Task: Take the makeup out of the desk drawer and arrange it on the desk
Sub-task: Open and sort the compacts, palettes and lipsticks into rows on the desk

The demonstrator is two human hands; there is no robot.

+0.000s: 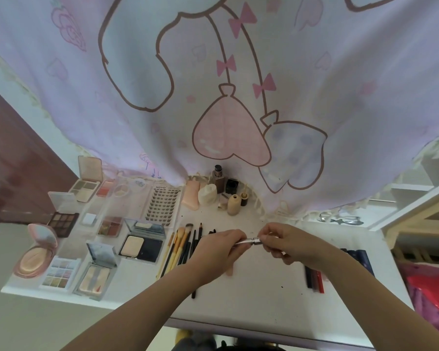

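Over the middle of the white desk (251, 295) both hands hold one slim silver makeup pen (250, 241). My left hand (219, 252) grips its left part, and my right hand (287, 240) pinches the silver cap end. Open palettes and compacts lie in rows on the left, among them a dark eyeshadow palette (62, 221) and a pink round compact (34, 259). A row of brushes and pencils (181, 247) lies just left of my left hand. Dark and red lipstick tubes (314, 281) lie under my right forearm. No drawer shows in the view.
Small bottles and jars (223, 190) stand at the back of the desk by a pink cartoon curtain (226, 97). A lash tray (162, 206) lies left of them. White shelving (421, 198) stands at the right, red fabric (431, 292) below it.
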